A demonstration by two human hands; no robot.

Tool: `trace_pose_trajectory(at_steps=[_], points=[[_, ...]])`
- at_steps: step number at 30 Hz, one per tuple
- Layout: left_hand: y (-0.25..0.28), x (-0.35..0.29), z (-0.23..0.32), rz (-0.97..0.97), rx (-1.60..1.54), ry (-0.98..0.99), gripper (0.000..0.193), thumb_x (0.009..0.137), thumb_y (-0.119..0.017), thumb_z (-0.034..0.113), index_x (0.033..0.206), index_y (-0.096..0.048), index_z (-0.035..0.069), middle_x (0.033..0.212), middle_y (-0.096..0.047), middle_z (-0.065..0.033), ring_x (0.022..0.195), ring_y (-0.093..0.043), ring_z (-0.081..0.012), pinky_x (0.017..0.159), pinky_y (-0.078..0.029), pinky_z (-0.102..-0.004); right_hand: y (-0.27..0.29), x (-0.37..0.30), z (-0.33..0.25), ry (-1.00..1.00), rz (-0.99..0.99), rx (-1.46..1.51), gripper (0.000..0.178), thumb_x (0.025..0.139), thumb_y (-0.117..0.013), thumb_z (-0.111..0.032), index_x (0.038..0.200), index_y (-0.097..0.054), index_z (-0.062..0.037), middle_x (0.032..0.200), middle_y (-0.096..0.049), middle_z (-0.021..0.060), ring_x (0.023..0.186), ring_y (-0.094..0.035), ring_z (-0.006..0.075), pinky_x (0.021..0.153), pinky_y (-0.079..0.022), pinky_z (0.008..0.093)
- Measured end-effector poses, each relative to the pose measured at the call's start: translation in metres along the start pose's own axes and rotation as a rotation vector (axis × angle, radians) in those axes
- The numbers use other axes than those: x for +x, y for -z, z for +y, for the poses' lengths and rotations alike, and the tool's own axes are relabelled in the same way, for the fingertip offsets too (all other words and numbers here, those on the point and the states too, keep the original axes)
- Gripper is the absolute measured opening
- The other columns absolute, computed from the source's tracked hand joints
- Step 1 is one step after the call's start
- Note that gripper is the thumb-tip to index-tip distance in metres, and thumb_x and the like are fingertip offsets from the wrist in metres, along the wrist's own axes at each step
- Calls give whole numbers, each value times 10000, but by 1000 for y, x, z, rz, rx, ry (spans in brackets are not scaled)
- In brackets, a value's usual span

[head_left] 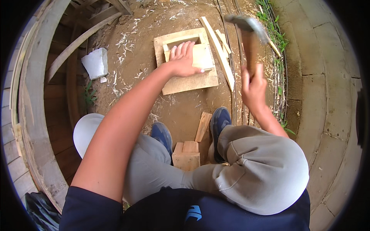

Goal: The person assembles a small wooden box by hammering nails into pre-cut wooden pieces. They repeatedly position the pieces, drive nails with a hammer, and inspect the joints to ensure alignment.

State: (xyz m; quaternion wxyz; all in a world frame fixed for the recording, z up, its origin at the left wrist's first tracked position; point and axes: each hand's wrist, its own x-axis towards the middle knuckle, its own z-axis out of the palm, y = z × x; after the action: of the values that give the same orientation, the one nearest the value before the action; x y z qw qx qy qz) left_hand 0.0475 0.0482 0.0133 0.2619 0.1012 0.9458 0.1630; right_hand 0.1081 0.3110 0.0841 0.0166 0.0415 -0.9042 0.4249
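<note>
My right hand (254, 87) is wrapped round the wooden handle of a hammer (251, 50). The hammer is raised to the right of the woodwork, its metal head slightly blurred. My left hand (182, 59) presses flat, fingers stretched out, on a pale wooden box (203, 57). Part of the box's top is uncovered at the far side, showing a framed hollow. Beneath it lies a flat wooden board (189, 85) on the dirt, set at a slight angle. Whether a nail stands in the box, I cannot tell.
Long wooden strips (219, 52) lie right of the box. Between my shoes stand a small wood block (186, 159) and an offcut (203, 126). A white stone-like block (95, 63) sits at left, near a timber structure (34, 100). Paving (312, 84) runs along the right.
</note>
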Motion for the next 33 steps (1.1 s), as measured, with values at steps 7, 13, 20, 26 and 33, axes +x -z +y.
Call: trace_pose_trajectory(at_steps=[7,13,20,26,33], points=[[1,-2,1,20,16,5,1288,866,-662,700,1641,78,-15,1731,-1,-236,1614,72,-350,1287,59,-503,6,5,-5,61,-10,-71,183,1050,-570,-185,1097,-472,-38,727,-662,300,669,-681,504,551,-509,578],[-2,-1,-1,-8,4,31,1289,875,-657,690,1636,102,-21,1732,7,-233,1614,73,-342,1292,52,-498,4,8,1,127,-246,-370,151,1050,-545,-158,1109,-468,-42,732,-660,305,681,-667,522,567,-506,593],[-6,-7,0,-34,2,64,1266,886,-661,673,1639,90,-12,1733,9,-221,1615,76,-330,1296,54,-486,4,8,9,96,-363,-540,150,1043,-557,-178,1090,-469,-67,755,-668,314,706,-660,545,596,-510,607],[-6,4,4,-1,-5,14,1272,881,-663,680,1639,95,-6,1730,17,-233,1612,84,-350,1295,51,-502,-1,12,39,149,-237,-371,195,1051,-545,-209,1069,-462,-34,722,-659,315,672,-655,548,603,-518,631],[2,-2,9,-5,-12,22,1269,881,-649,699,1642,81,-7,1729,15,-235,1611,85,-357,1290,65,-502,4,-2,16,80,-232,-274,152,1051,-524,-183,1064,-467,-42,727,-667,304,690,-674,533,587,-509,629]])
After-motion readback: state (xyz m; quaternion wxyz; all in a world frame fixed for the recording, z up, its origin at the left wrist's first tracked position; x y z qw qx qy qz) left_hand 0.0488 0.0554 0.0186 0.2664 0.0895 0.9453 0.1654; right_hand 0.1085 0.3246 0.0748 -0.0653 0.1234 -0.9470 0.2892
